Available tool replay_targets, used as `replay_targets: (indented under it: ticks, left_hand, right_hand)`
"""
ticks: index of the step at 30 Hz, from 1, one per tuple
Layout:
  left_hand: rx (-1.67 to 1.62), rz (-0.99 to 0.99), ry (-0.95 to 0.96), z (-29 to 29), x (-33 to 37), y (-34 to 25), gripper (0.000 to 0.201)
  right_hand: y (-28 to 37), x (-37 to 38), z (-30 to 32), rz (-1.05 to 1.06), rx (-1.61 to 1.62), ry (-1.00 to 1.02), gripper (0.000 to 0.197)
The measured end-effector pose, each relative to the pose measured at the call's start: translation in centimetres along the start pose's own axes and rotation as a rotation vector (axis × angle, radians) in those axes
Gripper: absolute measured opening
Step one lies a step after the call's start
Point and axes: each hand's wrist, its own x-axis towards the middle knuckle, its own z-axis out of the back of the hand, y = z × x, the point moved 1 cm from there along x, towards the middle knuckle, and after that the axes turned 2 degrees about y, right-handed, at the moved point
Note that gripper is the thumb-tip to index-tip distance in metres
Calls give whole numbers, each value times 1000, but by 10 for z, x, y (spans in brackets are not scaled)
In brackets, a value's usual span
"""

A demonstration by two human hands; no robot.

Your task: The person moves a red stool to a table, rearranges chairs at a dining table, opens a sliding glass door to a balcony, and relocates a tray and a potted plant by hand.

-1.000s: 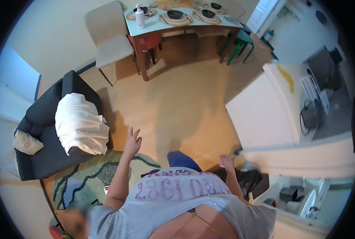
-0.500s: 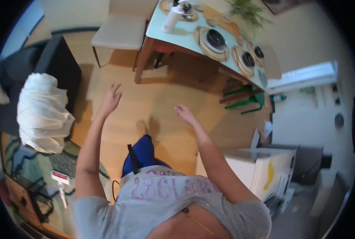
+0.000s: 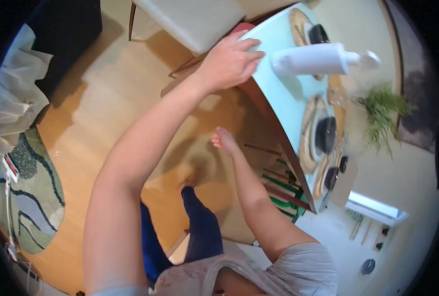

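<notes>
I had the left hand [image 3: 231,61] at the tabletop's corner nearest the pale chair [image 3: 185,17], its fingers loosely apart and nothing gripped; I could not tell whether the fingertips pressed on the edge or only hung over it. The white pump bottle [image 3: 308,59] stood on the tabletop [image 3: 287,109] near that same corner, just beyond those fingers and apart from them. Its spot, I judged, kept it within easy reach and clear of the place settings. The right hand [image 3: 224,140] hung lower, well apart from the long edge, its fingers curled together with nothing showing in them; I read that as a free arm kept for balance.

Along the tabletop, a black bowl [image 3: 326,135] sat over a woven mat [image 3: 305,140], presumably layered to mark one seat. More settings lay toward either end, and a feathery green plant [image 3: 384,111] rose past the far long edge. Green stool legs [image 3: 283,190] showed under the table. Across the wood-toned floor [image 3: 81,148] I saw a dark sofa [image 3: 74,49], a draped white cloth [image 3: 15,98] and a patterned green rug [image 3: 32,197].
</notes>
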Motion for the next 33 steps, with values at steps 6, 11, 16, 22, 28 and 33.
replay_targets:
  ticks: [6,11,16,22,28,33]
  left_hand:
    - [-148,-8,-370,-31,-19,16,16]
    - [-115,-125,-854,-46,-18,15,8]
    - [-149,-90,-786,-43,-24,16,11]
    - [-338,-352,-839,-42,-10,20,7]
    - [-61,-162,-683,-37,-18,19,13]
    - [-77,-51,-398,-18,-29,5,16]
  right_hand:
    - [46,164,38,234,481,-163,47]
    - [131,230,83,344,768,-306,51]
    - [144,239,83,368,808,-306,54]
    - [77,200,43,537,990,-193,66]
    - [-28,111,4,621,1141,-152,66]
    - [-147,-11,-1,60,1389,11,55]
